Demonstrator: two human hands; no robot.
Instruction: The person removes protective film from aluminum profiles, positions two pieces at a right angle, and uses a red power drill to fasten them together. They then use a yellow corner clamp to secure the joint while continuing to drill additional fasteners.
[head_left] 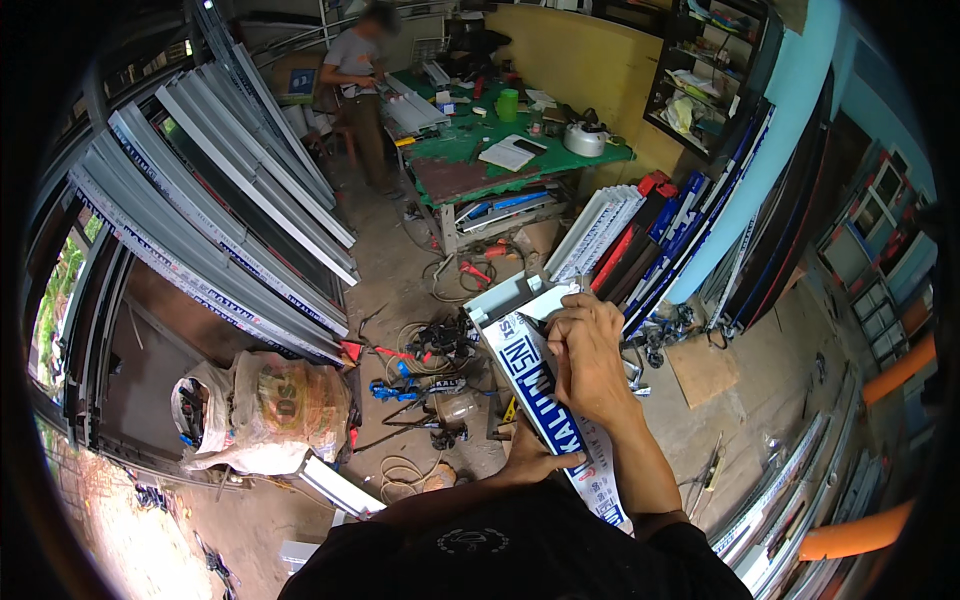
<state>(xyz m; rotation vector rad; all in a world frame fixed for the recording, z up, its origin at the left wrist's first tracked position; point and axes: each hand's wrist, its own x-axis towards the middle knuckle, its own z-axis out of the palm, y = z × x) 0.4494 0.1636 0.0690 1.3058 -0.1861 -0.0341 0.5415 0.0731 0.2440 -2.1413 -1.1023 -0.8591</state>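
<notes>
A long white aluminium profile (520, 360) with a blue and white printed film runs from my body up toward the middle of the view. My left hand (535, 455) grips it from below, near my chest. Near its far end, my right hand (585, 355) rests on top, fingers curled and apparently pinching a small dark pen-like thing against the white end; what it pinches is too small to tell.
Long grey profiles (220, 220) lean at the left; white, red and blue ones (640, 235) lean at the right. A person (358, 90) works at a cluttered green table (470, 150). Tools and cables (430, 350) litter the floor beside a full sack (270, 405).
</notes>
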